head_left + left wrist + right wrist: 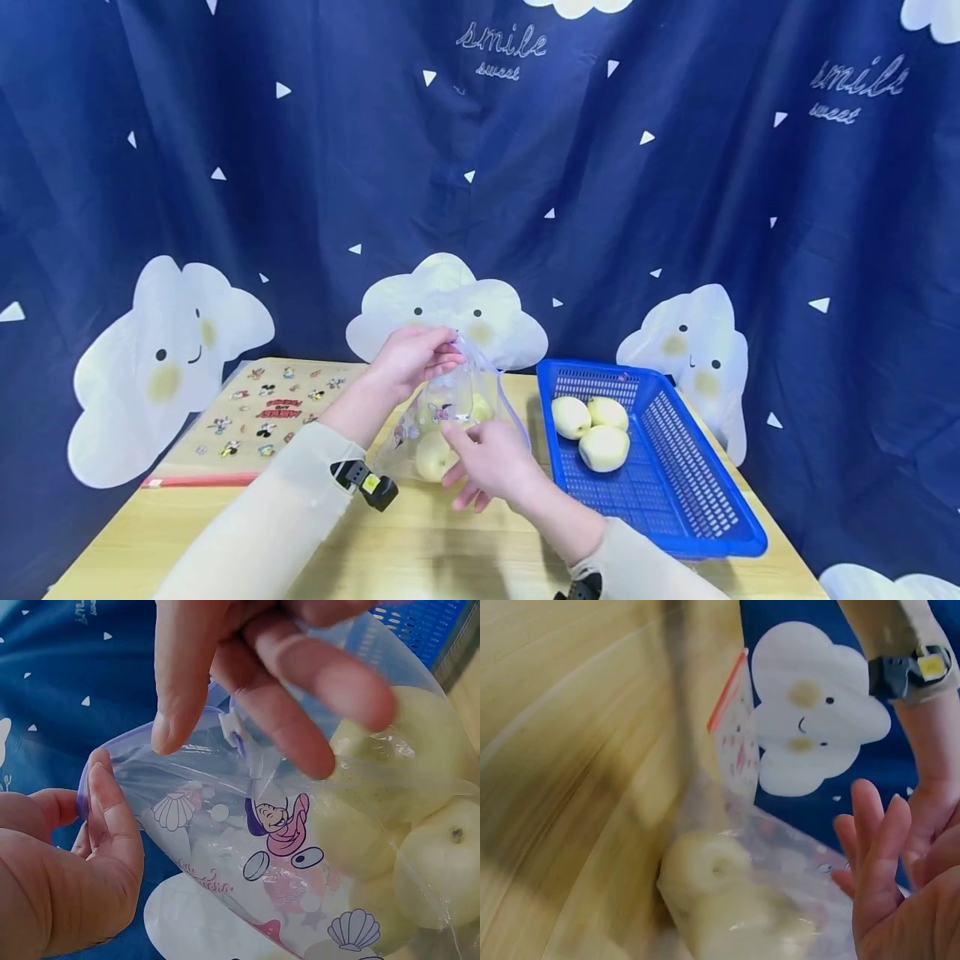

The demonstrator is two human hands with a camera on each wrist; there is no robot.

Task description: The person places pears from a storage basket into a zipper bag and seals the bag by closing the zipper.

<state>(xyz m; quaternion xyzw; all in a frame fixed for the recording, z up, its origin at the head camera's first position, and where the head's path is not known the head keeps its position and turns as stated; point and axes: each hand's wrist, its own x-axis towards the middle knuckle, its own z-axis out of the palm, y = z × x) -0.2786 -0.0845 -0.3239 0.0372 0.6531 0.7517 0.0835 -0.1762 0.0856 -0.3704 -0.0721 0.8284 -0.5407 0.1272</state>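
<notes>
Pinching the bag (277, 832) by its top: left hand (415, 358). Below that grip: right hand (493, 465), fingers apart. Bag seemed soft, slippery, weighted by fruit (442, 862); top suited holding.

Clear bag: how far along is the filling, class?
Done: several pale fruits are inside the clear bag. In hand: the left hand holds the bag by its edge; the right hand is close by. Likely left: three fruits in the blue basket, if meant for bagging.
</notes>
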